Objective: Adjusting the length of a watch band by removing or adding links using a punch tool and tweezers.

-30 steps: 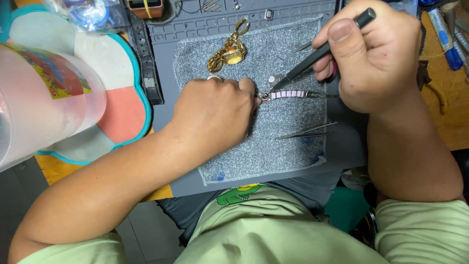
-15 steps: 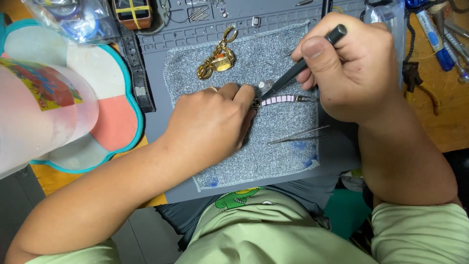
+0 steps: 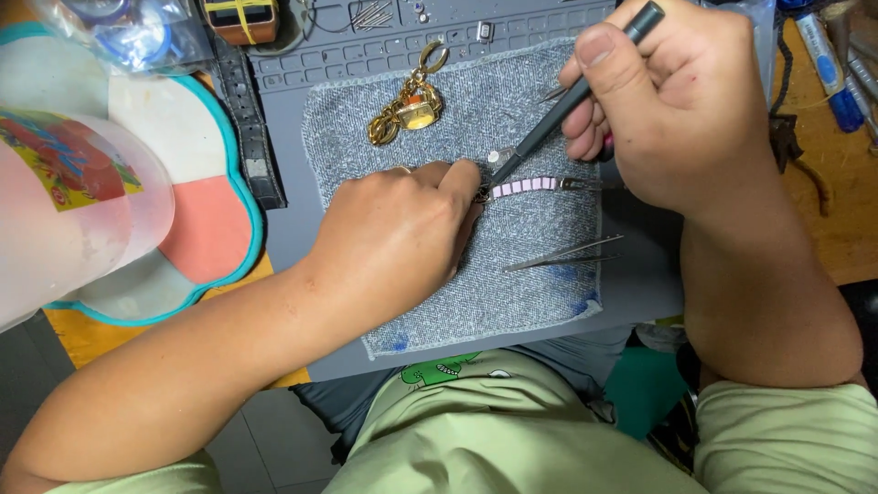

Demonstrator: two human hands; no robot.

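My left hand point(image 3: 395, 238) rests knuckles-up on a grey cloth point(image 3: 512, 302), its fingertips pinching one end of a pink-and-silver link watch band point(image 3: 526, 186) that lies flat to the right. My right hand point(image 3: 677, 119) grips a thin black tool point(image 3: 572, 96) like a pen. The tool slants down to the left and its tip meets the band right beside my left fingertips. The part of the band under my left fingers is hidden.
A gold watch point(image 3: 409, 107) lies at the cloth's far edge and steel tweezers point(image 3: 565, 255) at its right. A grey work mat point(image 3: 293, 229) lies underneath. A flower-shaped tray point(image 3: 215, 238) and a translucent cup point(image 3: 64, 220) stand left; pens point(image 3: 826, 69) lie at the right.
Both hands hold the same grip on band and tool. The view has shifted slightly, so everything sits a little lower and further left in the picture.
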